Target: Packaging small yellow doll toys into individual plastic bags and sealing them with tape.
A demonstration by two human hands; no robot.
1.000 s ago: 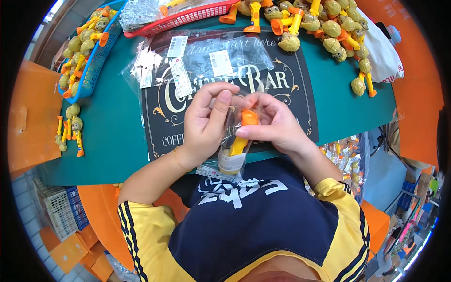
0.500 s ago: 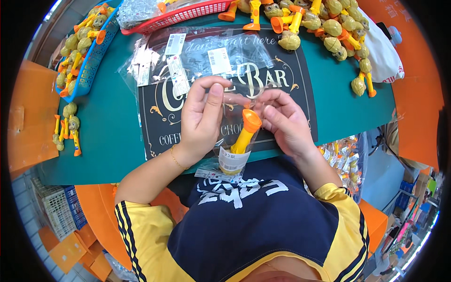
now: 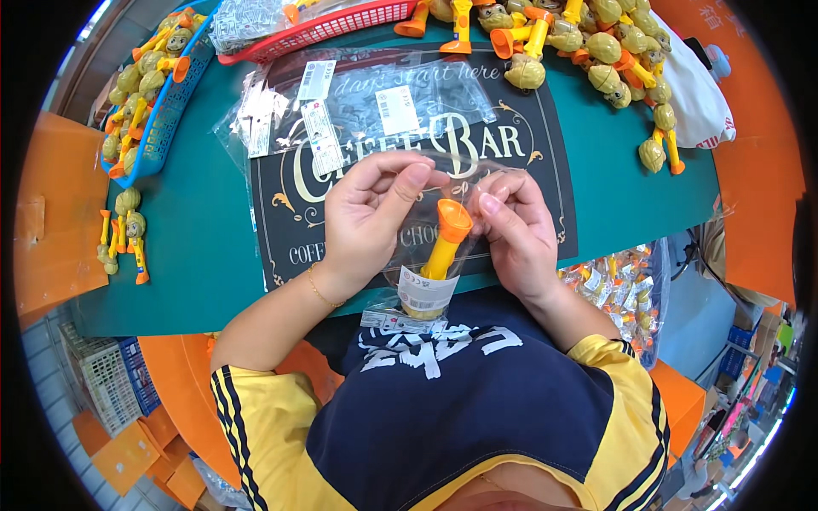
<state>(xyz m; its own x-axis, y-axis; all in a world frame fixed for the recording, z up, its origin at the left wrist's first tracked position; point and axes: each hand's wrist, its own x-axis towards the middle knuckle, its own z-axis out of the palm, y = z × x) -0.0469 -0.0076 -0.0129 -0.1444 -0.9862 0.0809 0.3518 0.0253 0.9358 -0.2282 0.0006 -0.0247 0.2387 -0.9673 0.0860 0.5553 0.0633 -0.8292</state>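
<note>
A clear plastic bag (image 3: 409, 247) hangs between my hands at the table's front edge, with a yellow toy with an orange flared end (image 3: 443, 252) inside it. The toy's lower part is behind a white label (image 3: 428, 292) on the bag. My left hand (image 3: 365, 220) pinches the bag's upper left edge between thumb and fingers. On the other side, my right hand (image 3: 520, 234) pinches the upper right edge, close to the orange end. Beyond my hands, flat clear bags with white labels (image 3: 396, 109) lie on a black printed mat (image 3: 545, 170).
A blue basket (image 3: 175, 111) of similar toys stands at the far left, with a few loose toys (image 3: 128, 230) nearer. At the back are a red basket (image 3: 341, 30) of bags and a toy pile (image 3: 605, 51). Bagged toys (image 3: 626, 285) fill a container at right, below the green tabletop (image 3: 630, 204).
My left fingers have lowered slightly and drawn closer to the bag's edge. My right fingers have closed more tightly at the other edge. The toy stays inside the bag.
</note>
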